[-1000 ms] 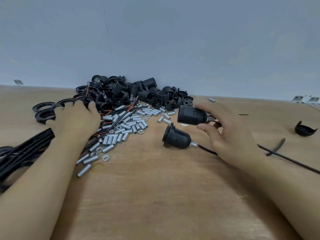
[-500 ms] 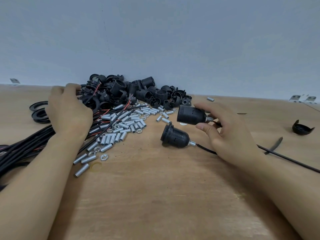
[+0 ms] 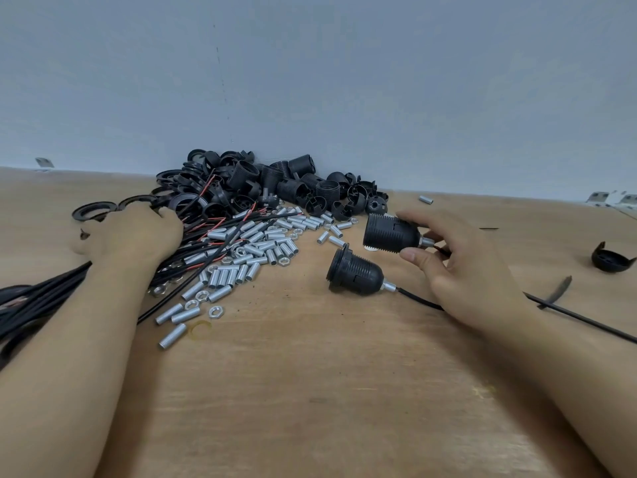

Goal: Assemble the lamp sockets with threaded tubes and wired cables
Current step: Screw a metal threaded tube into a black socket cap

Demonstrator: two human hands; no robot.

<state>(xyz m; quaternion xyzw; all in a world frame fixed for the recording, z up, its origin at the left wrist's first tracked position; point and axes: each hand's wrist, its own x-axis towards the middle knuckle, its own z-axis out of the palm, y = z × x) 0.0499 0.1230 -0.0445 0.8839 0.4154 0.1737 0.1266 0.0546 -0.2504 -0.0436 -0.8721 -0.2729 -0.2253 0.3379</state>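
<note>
Black ribbed plastic lamp socket (image 3: 391, 235) w/ silver threaded tube, held just above wooden counter (image 3: 310, 391) at centre-right, pinched by right hand (image 3: 462, 267). Second black socket w/ cable (image 3: 355, 272) lies near it. Left hand (image 3: 132, 236), fingers curled, rests on black cable bundle (image 3: 41, 298) at left; grip unclear.

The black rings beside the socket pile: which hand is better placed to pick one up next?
Left, probably. The left hand lies over the wired cables, right beside the black rings. The right hand is across the table, holding a socket by its threaded tube end.
</note>
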